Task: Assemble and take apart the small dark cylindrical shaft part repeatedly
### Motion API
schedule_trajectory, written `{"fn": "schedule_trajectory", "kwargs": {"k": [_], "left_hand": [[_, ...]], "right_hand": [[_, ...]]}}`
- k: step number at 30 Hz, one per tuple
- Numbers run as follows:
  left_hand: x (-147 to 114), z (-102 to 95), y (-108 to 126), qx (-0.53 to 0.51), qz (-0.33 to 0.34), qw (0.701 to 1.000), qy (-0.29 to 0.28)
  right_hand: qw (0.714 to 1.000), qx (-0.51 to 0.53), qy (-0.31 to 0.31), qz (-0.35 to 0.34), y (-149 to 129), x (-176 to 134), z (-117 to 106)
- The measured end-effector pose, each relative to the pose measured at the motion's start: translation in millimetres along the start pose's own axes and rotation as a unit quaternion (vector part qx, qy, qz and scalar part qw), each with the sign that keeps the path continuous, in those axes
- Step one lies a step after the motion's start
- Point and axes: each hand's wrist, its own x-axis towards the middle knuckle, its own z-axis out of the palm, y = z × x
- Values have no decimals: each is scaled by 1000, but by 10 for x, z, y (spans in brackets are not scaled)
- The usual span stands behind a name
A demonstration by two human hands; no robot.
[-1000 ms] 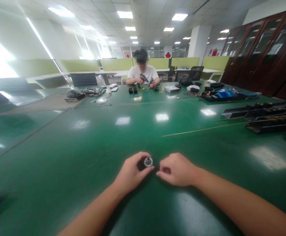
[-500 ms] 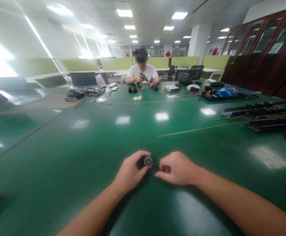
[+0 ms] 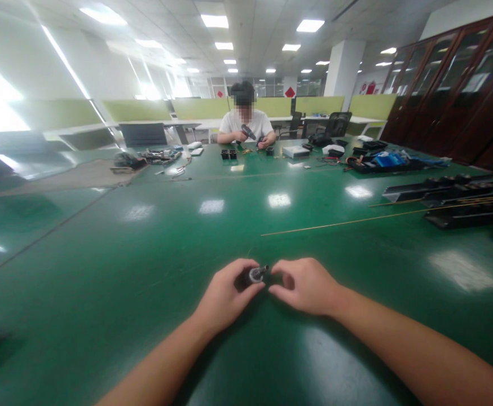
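My left hand (image 3: 228, 293) is closed around a small round metal part (image 3: 256, 274), gripping it between thumb and fingers. A short stub sticks out of the part's face and points right; its exact kind I cannot make out, and its body is partly hidden in the hand. Just to the right is my right hand (image 3: 308, 286), its fingers curled and a gap between thumb and forefinger. Those fingertips are close to the stub, with nothing visible held between them. Both hands are low over the green table (image 3: 166, 349).
A thin yellow rod (image 3: 335, 224) reaches across from black metal channels (image 3: 466, 211) on the right. Across the table a person (image 3: 246, 121) holds a power drill (image 3: 247, 132). Black blocks (image 3: 228, 154), a blue item (image 3: 390, 159) and tools (image 3: 162, 155) lie along the far side.
The metal part has turned in my left hand, its stub swinging from lower right to upper right. My right fingertips have shifted slightly. The yellow rod's tip has slid a little left.
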Motion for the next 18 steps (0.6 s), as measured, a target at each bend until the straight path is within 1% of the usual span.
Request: {"fn": "schedule_trajectory", "kwargs": {"k": [3,5,9,14,16,18], "left_hand": [[0,-10,7,-1,17,1000,-3],[4,-14,7,-1,28,1000,-6],[10,-5,-13,0,34,999,-7],[7,22,-49,8,16,1000,19],[7,22,-41,7,24,1000,16],[8,17,-22,3,46,999,9]], "right_hand": [[998,17,51,23,17,14,3],[998,24,64,14,23,20,3],[998,28,61,-21,11,18,-2],[997,30,60,-43,6,16,-1],[996,34,60,-49,6,19,-1],[996,39,55,-54,1,21,-2]]}}
